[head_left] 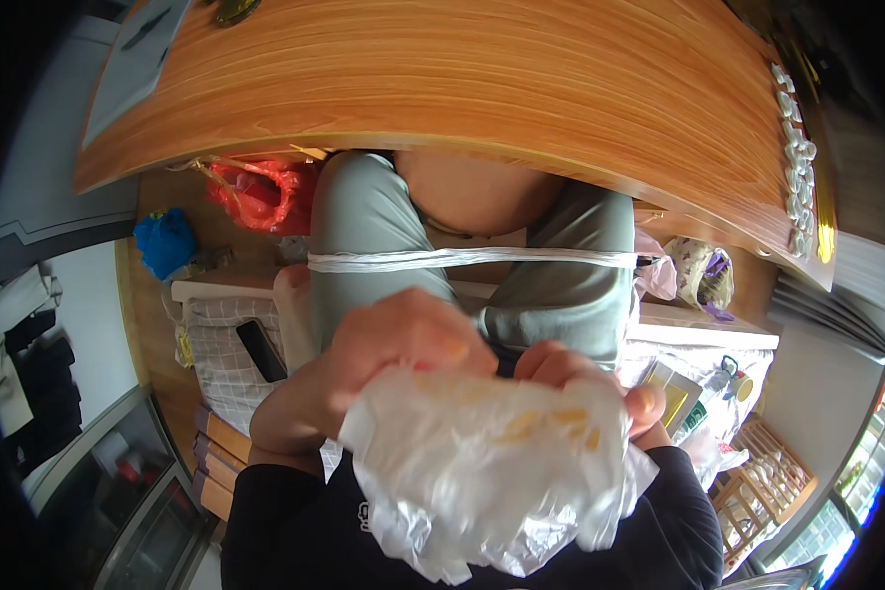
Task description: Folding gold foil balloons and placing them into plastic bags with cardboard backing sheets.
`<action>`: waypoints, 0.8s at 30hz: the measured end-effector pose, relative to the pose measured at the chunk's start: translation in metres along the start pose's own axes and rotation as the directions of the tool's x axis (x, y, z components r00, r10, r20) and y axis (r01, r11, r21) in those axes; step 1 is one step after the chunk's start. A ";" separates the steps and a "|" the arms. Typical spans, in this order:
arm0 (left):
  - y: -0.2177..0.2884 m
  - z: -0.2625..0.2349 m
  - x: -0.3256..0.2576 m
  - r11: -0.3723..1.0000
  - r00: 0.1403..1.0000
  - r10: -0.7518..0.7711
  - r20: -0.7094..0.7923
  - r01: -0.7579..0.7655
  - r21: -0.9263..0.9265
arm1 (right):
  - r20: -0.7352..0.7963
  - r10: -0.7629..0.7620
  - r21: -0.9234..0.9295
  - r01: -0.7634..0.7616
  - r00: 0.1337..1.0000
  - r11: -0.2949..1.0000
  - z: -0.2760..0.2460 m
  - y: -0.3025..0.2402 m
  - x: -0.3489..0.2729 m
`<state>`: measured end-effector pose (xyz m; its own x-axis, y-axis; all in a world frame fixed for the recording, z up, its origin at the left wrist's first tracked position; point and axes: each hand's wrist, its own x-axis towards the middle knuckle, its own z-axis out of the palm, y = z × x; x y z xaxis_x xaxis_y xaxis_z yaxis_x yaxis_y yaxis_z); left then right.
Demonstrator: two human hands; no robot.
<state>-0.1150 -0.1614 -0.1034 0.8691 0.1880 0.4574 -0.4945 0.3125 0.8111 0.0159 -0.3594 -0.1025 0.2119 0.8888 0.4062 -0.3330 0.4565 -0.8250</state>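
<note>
Both hands grip a crumpled white plastic bag (482, 472) with yellow print, raised close in front of my chest. My left hand (403, 339) is closed on the bag's upper left edge, knuckles up. At the upper right edge my right hand (590, 383) pinches it, the thumb showing at the side. Much of both sets of fingers is hidden behind the plastic. Across my grey-green trousers, a white stretched band (472, 259) runs from one thigh to the other, beyond the hands and apart from them.
A wooden table (442, 84) spans the far side. Small white folded bundles (799, 162) line its right end. Below stand a red bag (265, 197) and a blue bag (164, 243). A phone (261, 350) lies on checked cloth at left; a wooden rack (767, 482) is at right.
</note>
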 end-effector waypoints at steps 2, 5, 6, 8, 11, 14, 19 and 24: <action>-0.009 -0.009 -0.005 0.996 0.998 -0.036 0.060 0.041 -0.077 | -0.119 0.295 0.171 -0.273 0.948 0.947 -0.001 -0.015 -0.006; -0.014 -0.003 -0.018 0.974 0.972 -0.194 -0.132 0.175 -0.140 | -0.282 0.619 0.476 -0.454 0.733 0.753 0.009 -0.022 -0.005; -0.023 -0.005 -0.024 0.967 0.965 -0.213 -0.151 0.186 -0.174 | -0.238 0.580 0.685 -0.288 0.779 0.669 0.009 -0.016 -0.003; -0.032 -0.006 -0.021 0.945 0.946 -0.259 -0.196 0.206 -0.254 | -0.227 0.540 0.761 -0.199 0.810 0.618 0.007 -0.013 -0.002; -0.018 -0.010 -0.011 0.734 0.819 -0.529 -0.222 0.311 -0.604 | -0.284 0.611 0.773 -0.201 0.739 0.602 0.009 -0.012 0.001; -0.013 -0.018 -0.011 0.416 0.695 -0.715 -0.077 0.334 -0.846 | -0.359 0.654 0.717 -0.252 0.666 0.649 0.014 -0.009 0.006; -0.038 -0.039 -0.028 0.211 0.812 -0.562 0.159 0.327 -0.921 | -0.499 0.442 0.093 -0.461 0.745 0.882 -0.004 0.023 -0.011; -0.051 -0.017 -0.023 0.873 0.915 -0.341 -0.214 0.223 -0.434 | -0.596 0.558 0.009 -0.690 0.577 0.723 -0.011 0.050 -0.007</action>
<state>-0.1103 -0.1660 -0.1614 0.9621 0.2652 0.0639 -0.2415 0.7190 0.6517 0.0082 -0.3430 -0.1504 0.4841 0.7443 -0.4601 -0.3953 -0.2831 -0.8739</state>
